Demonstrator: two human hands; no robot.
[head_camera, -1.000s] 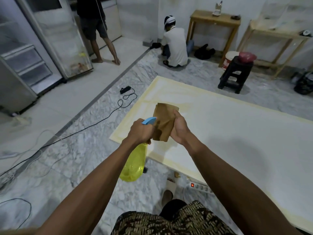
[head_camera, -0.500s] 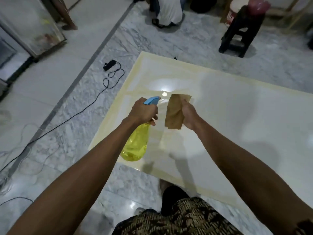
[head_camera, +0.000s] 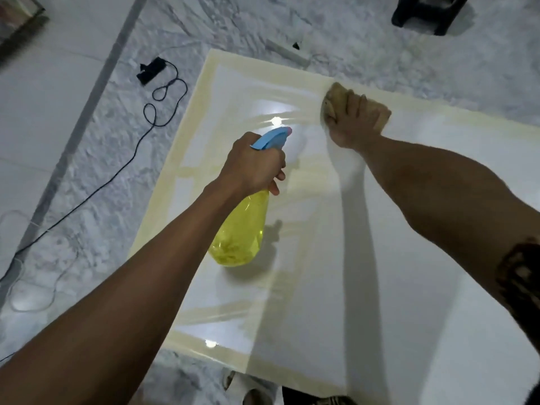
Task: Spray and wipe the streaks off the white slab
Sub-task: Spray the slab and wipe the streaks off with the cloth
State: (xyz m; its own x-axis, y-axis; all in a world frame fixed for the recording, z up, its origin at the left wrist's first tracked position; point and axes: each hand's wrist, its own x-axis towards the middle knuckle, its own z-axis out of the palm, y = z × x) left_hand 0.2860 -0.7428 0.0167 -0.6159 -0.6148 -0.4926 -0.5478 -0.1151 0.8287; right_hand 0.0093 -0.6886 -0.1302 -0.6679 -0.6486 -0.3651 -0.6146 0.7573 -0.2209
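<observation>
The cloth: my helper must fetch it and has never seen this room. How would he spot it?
Find the big white slab lying on the marbled floor. At its far edge, the right hand presses a bunched brown cloth onto the yellowish border. It is soft and tan, unlike the yellow spray bottle in the left hand.

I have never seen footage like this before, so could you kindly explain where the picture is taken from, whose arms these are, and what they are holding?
There is no machine here: a person wears a camera on the head, looking down at their own two arms. The left hand grips a yellow spray bottle with a blue trigger head, held above the white slab. The right hand presses a bunched brown cloth onto the slab near its far edge. The slab lies on a marbled floor and shows yellowish streaks along its borders. A black cable lies on the floor beside it.
</observation>
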